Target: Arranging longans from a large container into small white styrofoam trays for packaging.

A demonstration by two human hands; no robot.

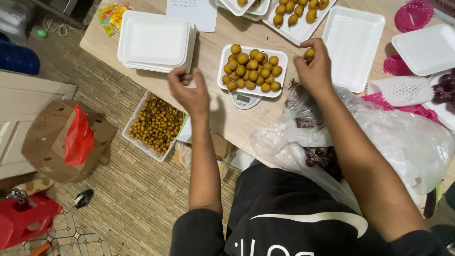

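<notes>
A white foam tray [282,60] of small yellow-brown fruits [251,70] rests on a small kitchen scale [245,100] on the wooden table [211,50]. My right hand [313,68] hovers just right of the tray, pinching one yellow fruit [309,53] between its fingertips. My left hand [188,88] is left of the tray over the table edge, fingers curled round something small and dark that I cannot identify. A clear plastic bag [398,137] holding dark grapes [317,154] lies under my right forearm.
A stack of empty white trays [154,40] lies at the left, another empty tray [351,45] at the right, filled trays [296,14] at the back. Pink and white foam nets [403,90] lie far right. On the floor stand a crate of fruit [154,124] and a cardboard box [66,140].
</notes>
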